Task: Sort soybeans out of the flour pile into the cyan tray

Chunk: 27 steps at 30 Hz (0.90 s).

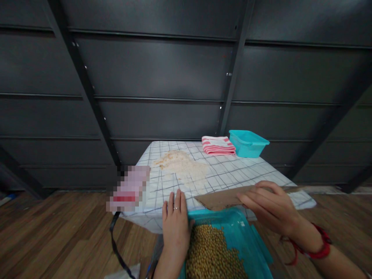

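Note:
My left hand (pixel 176 224), a ring on one finger, lies with its fingers stretched flat on the checked tablecloth (pixel 232 172) at the near edge. Its thumb is beside the rim of a turquoise tray (pixel 232 219), perhaps touching it. Round yellow-brown beans (pixel 210 252), like soybeans, fill the left and near part of this tray. On the right, my right hand (pixel 270 205) grips a long strip of cardboard (pixel 219 197), its lower edge close to the tray's far rim. Beyond it, a pale grainy or powdery heap (pixel 183 166) spreads over the cloth, browner at its far left.
A folded pink-and-white striped towel (pixel 217 145) lies at the back, beside a turquoise basket (pixel 248 144). A blurred pinkish thing (pixel 132 188) is at the table's left edge, with a black strap (pixel 114 236) hanging below. Dark metal panels (pixel 162 69) stand behind.

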{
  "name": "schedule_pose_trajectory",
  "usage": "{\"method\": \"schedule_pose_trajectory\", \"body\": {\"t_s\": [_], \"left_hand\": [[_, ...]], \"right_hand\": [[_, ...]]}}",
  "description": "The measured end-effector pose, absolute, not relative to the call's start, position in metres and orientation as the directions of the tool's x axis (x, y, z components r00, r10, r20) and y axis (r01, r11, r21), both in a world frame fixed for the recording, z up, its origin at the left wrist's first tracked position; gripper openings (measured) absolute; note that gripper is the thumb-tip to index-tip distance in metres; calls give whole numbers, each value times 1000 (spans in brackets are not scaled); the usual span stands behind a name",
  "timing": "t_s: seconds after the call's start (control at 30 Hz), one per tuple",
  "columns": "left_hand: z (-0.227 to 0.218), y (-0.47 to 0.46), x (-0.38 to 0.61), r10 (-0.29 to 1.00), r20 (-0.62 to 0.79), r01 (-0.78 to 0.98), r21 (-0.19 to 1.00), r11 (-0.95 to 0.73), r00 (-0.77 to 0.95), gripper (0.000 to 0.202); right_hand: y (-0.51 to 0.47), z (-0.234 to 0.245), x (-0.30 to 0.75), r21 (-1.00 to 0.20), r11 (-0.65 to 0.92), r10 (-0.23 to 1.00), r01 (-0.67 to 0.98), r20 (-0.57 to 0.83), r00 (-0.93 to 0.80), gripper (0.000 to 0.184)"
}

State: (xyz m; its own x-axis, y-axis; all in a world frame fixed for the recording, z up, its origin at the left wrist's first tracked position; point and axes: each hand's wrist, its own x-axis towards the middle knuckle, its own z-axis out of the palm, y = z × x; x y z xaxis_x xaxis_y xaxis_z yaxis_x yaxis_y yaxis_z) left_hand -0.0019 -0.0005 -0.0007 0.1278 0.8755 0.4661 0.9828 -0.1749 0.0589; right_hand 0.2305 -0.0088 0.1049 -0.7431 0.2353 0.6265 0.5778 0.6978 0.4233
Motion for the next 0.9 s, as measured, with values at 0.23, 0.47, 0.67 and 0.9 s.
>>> {"method": "schedule_pose_trajectory", "body": {"t_s": [0.23, 0.47, 0.67, 0.9], "left_hand": [[2, 0, 0, 886, 446, 985, 53, -164, 123, 59], [0, 0, -1, 880, 459, 985, 60, -162, 117, 61], [-2, 0, -1, 883, 454, 985, 57, -162, 119, 61], [1, -1, -1, 886, 448, 986, 53, -157, 117, 61]], "right_hand": [[20, 100, 219, 567, 591, 87, 574, 663, -744, 18], [61, 96, 209, 586, 575, 62, 571, 664, -745, 16], [85, 99, 205, 597, 551, 61, 583, 668, -742, 20], [56, 120, 219, 567, 589, 33, 576, 695, -718, 25]]}}
